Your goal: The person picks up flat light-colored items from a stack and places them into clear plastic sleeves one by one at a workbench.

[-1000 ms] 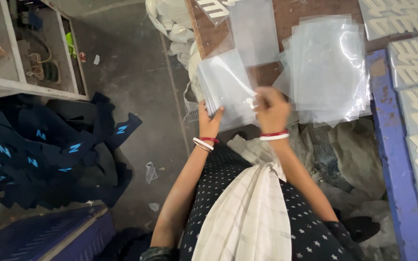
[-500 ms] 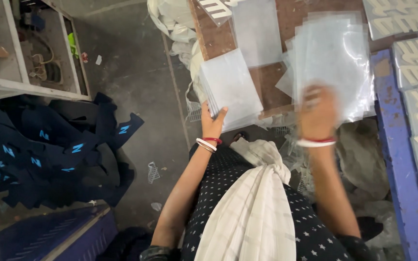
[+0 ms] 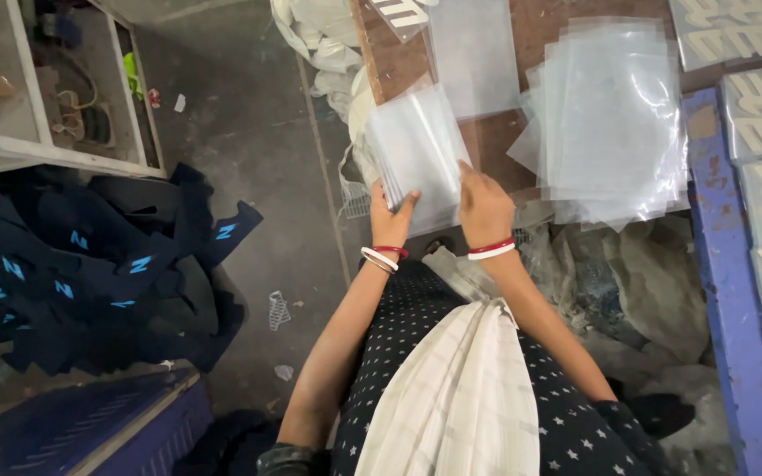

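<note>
Clear plastic bags in a small stack (image 3: 416, 150) sit at upper centre of the frame, clamped from below by the left hand (image 3: 392, 216). Right hand (image 3: 484, 204) pinches the stack's lower right edge. Beside it, upper right, a larger heap of bags (image 3: 615, 119) lies on the brown table (image 3: 535, 31). Dark garments (image 3: 90, 273) lie on the floor at left.
</note>
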